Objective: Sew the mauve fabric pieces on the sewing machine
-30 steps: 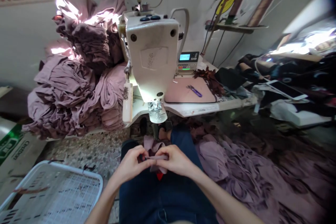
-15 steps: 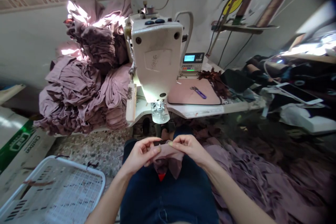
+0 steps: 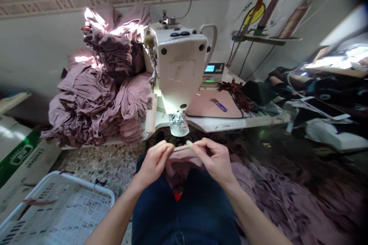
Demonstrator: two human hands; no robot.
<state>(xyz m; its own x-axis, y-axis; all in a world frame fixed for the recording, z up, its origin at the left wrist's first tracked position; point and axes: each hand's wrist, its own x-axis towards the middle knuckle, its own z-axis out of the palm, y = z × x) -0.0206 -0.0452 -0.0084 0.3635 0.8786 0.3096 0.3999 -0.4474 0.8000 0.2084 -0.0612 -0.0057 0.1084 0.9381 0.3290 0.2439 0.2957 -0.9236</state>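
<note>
Between my hands a mauve piece of fabric [image 3: 184, 155] is stretched along its upper edge, its lower part hanging over my lap with a small red tip at the bottom. My left hand [image 3: 156, 160] pinches the edge at its left end. At the other end my right hand [image 3: 212, 159] grips the same edge between thumb and fingers. Just beyond the hands stands a white sewing machine [image 3: 181, 65], its lit needle area and rounded plate [image 3: 178, 127] facing me. The fabric is apart from the machine.
Mauve fabric bundles [image 3: 86, 99] are heaped left of the machine. Purple thread snips [image 3: 219, 104] lie on a pink pad [image 3: 201, 106] at its right. A white plastic basket [image 3: 110, 193] stands lower left. More fabric [image 3: 276, 191] is piled at my right, below a phone [image 3: 326, 107].
Both hands have moved slightly up and away from me, and the fabric's edge is now pulled straighter between them. My fingers are curled more tightly. The camera view has shifted a little.
</note>
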